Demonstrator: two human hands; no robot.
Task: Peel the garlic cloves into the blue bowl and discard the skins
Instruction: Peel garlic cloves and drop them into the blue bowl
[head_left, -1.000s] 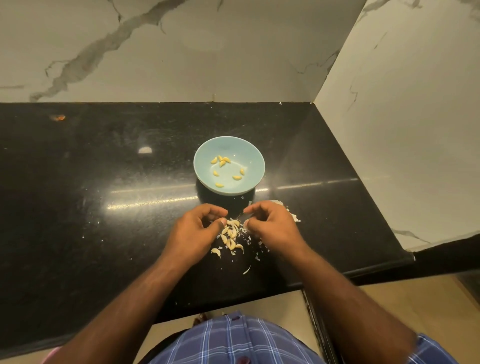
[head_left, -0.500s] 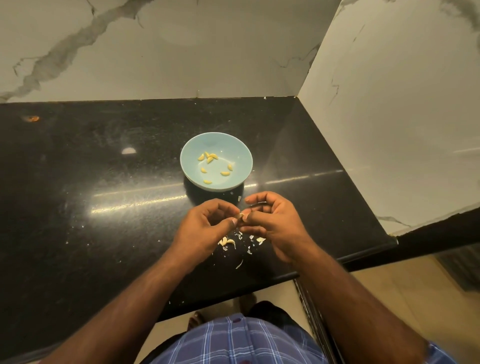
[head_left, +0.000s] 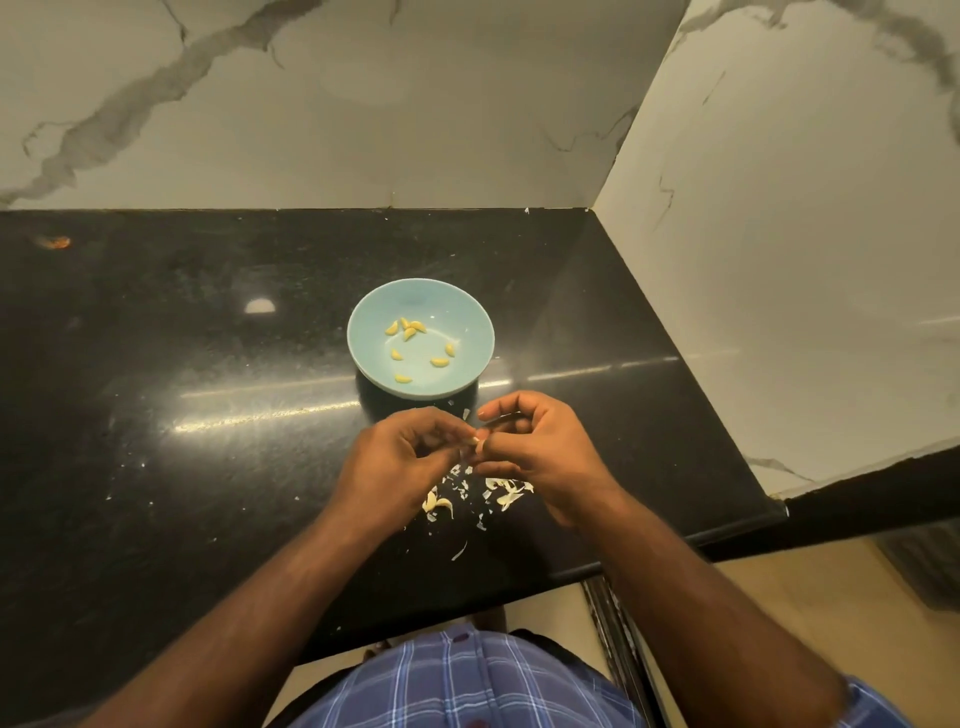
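Black table (head_left: 208, 415): carries all items.
Clove (head_left: 474, 441): pinched between left hand (head_left: 402, 462) and right hand (head_left: 535, 452); both grips grasp it.
Blue bowl (head_left: 421, 387): directly beyond the grip, near.
Skins (head_left: 467, 493): below the grip.

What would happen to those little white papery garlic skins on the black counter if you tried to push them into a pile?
The thin white papery garlic skins look curled and flaky, so they are probably very light and might scatter. Tiny flecks already dot the shiny black stone counter, so some would likely stay behind.
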